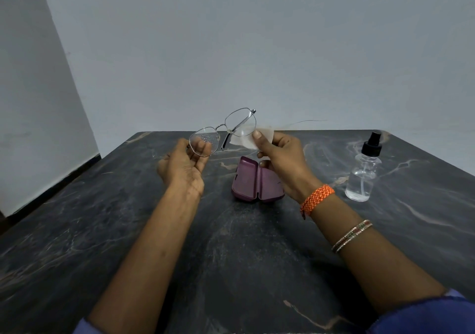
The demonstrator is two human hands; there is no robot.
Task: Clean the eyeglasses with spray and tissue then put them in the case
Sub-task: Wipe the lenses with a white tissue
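Thin metal-framed eyeglasses (223,126) are held up above the table, tilted with the right lens higher. My left hand (183,165) grips the frame at the left lens, which carries small droplets. My right hand (279,159) pinches a white tissue (253,138) against the lower edge of the right lens. Below the hands a purple glasses case (250,179) lies open on the dark marble table (231,243). A clear spray bottle (363,172) with a black pump top stands upright at the right.
A grey wall rises right behind the table's far edge. The table's left edge runs diagonally beside a dark floor strip. An orange thread band and bangles sit on my right wrist.
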